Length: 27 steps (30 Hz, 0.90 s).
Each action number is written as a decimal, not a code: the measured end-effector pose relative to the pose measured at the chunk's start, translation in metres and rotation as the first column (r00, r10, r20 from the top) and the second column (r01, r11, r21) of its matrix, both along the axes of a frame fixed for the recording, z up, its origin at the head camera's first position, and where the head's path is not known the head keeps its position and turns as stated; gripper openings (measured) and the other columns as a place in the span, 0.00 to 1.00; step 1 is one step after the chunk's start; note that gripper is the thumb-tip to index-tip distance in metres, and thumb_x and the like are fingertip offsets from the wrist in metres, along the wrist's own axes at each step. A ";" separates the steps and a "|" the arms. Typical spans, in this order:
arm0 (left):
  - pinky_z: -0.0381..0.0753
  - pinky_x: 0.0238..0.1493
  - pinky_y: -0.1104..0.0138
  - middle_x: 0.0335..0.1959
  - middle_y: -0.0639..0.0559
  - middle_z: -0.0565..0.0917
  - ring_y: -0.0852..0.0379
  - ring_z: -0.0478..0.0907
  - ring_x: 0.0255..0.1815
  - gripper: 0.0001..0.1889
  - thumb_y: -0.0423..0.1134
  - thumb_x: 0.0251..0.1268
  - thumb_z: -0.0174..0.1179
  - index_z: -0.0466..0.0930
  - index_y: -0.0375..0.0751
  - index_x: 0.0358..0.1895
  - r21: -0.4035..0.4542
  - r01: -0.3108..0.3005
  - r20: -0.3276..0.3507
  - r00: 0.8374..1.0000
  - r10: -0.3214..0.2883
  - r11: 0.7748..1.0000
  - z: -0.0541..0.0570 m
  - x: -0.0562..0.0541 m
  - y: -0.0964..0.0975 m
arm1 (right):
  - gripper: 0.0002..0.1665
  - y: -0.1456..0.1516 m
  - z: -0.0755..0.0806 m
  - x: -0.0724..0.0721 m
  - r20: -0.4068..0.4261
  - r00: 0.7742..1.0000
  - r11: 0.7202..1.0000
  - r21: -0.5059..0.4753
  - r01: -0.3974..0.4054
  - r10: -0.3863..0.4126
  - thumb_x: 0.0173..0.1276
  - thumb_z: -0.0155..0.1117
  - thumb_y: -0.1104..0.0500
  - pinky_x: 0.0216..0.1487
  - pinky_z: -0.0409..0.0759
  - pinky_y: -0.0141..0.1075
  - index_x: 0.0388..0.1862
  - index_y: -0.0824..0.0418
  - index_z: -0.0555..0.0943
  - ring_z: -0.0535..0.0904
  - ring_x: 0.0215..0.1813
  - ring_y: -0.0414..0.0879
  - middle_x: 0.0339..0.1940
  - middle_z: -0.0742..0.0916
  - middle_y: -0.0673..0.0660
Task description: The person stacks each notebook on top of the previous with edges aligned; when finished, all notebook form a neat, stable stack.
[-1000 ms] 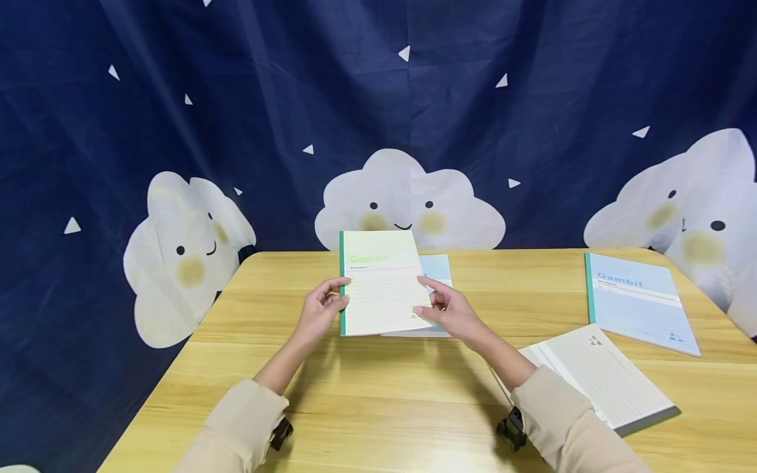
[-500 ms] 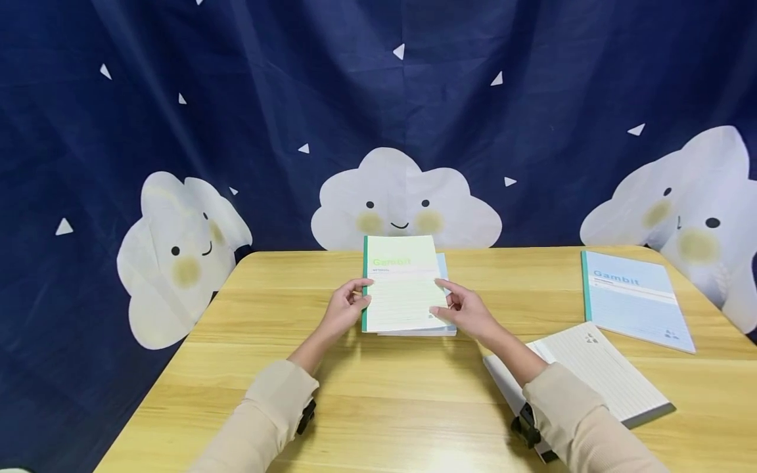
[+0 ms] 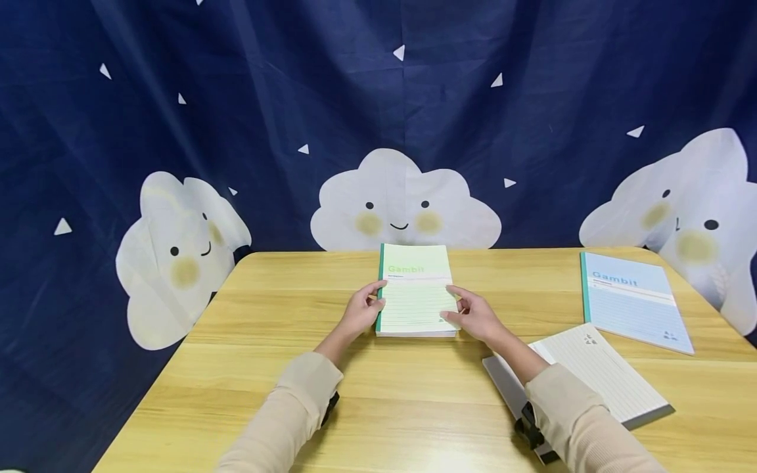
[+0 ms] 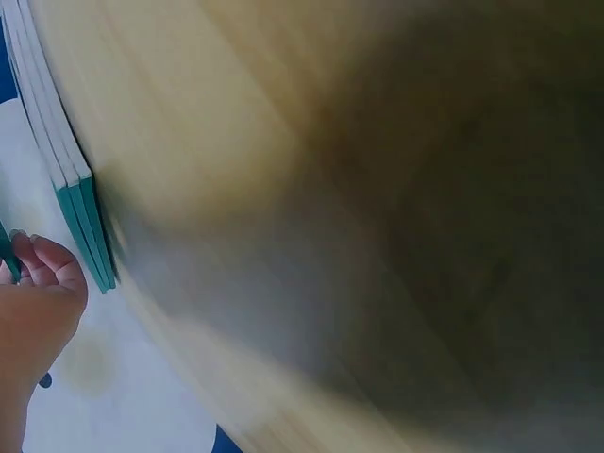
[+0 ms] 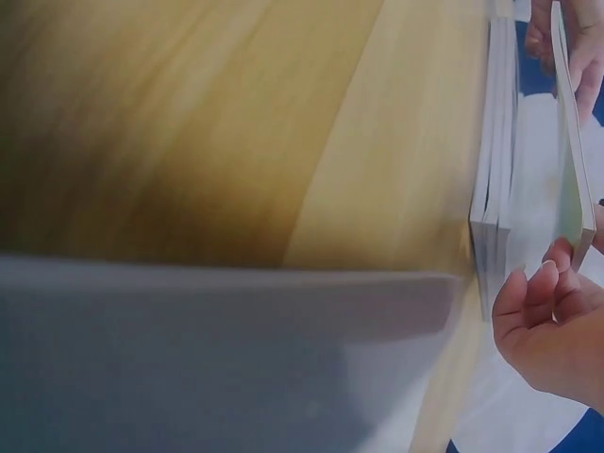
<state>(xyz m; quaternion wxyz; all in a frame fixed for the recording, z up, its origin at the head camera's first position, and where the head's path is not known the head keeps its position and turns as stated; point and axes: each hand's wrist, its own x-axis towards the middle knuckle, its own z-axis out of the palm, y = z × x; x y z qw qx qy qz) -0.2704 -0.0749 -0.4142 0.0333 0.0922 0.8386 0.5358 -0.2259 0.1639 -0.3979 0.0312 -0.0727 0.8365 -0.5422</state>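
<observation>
Pinching the pale-green "Gambit" notebook point(image 3: 416, 302) along its green spine, the left hand point(image 3: 359, 312) is setting thumb and fingers against that edge. The right hand point(image 3: 476, 319) is pinching the opposite edge, its thumb lying on the cover near the lower corner. Both wrist views are showing a gap: the notebook is hanging, cover up, just above a stack of notebooks point(image 4: 87, 231). That stack is lying near the far edge of the wooden table point(image 3: 278, 309). To the right, a blue "Gambit" notebook point(image 3: 635, 305) is lying flat. Nearer, a cream lined notebook point(image 3: 603, 371) is resting at an angle, the right forearm point(image 3: 520, 360) partly hiding it. Behind, a navy curtain point(image 3: 266, 85) is hanging, printed with smiling clouds point(image 3: 402, 187).
</observation>
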 end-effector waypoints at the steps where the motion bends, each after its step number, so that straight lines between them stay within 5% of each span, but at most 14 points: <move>1: 0.66 0.31 0.71 0.45 0.44 0.73 0.58 0.65 0.30 0.22 0.31 0.67 0.50 0.68 0.41 0.64 -0.014 0.002 0.000 1.000 -0.002 1.000 -0.001 -0.001 0.001 | 0.37 0.000 -0.001 0.000 0.000 1.000 1.000 0.001 0.000 0.000 0.61 0.62 0.64 0.24 0.61 0.28 0.67 0.72 0.61 0.59 0.22 0.37 0.24 0.67 0.50; 12: 0.66 0.34 0.68 0.37 0.44 0.73 0.56 0.66 0.30 0.25 0.31 0.66 0.48 0.62 0.37 0.67 -0.235 0.062 -0.128 0.987 -0.094 0.970 -0.006 -0.010 0.002 | 0.36 -0.002 -0.004 -0.007 0.021 1.000 0.995 0.103 0.013 -0.015 0.61 0.62 0.64 0.25 0.61 0.30 0.67 0.71 0.62 0.59 0.22 0.40 0.23 0.68 0.51; 16: 0.72 0.52 0.60 0.48 0.41 0.76 0.50 0.73 0.46 0.25 0.32 0.67 0.47 0.60 0.34 0.68 -0.359 0.088 -0.146 0.978 -0.149 0.929 -0.005 -0.014 0.001 | 0.36 -0.004 -0.005 -0.010 0.020 1.000 0.988 0.157 0.014 -0.017 0.62 0.61 0.63 0.25 0.61 0.31 0.67 0.71 0.63 0.59 0.22 0.41 0.24 0.68 0.52; 20: 0.60 0.69 0.53 0.67 0.38 0.65 0.44 0.61 0.69 0.27 0.34 0.69 0.45 0.56 0.34 0.70 -0.440 0.111 -0.091 0.982 -0.167 0.891 -0.003 -0.018 0.002 | 0.35 -0.006 -0.007 -0.012 0.010 1.000 0.980 0.201 0.012 -0.015 0.63 0.61 0.63 0.25 0.62 0.31 0.66 0.72 0.63 0.59 0.23 0.41 0.24 0.69 0.53; 27: 0.59 0.70 0.56 0.68 0.41 0.63 0.46 0.60 0.70 0.26 0.38 0.72 0.42 0.52 0.39 0.72 -0.598 0.123 -0.062 0.978 -0.199 0.792 -0.002 -0.021 0.003 | 0.33 -0.008 -0.009 -0.015 -0.035 0.999 0.950 0.312 -0.024 0.037 0.66 0.58 0.62 0.23 0.59 0.31 0.66 0.74 0.62 0.56 0.19 0.41 0.17 0.63 0.50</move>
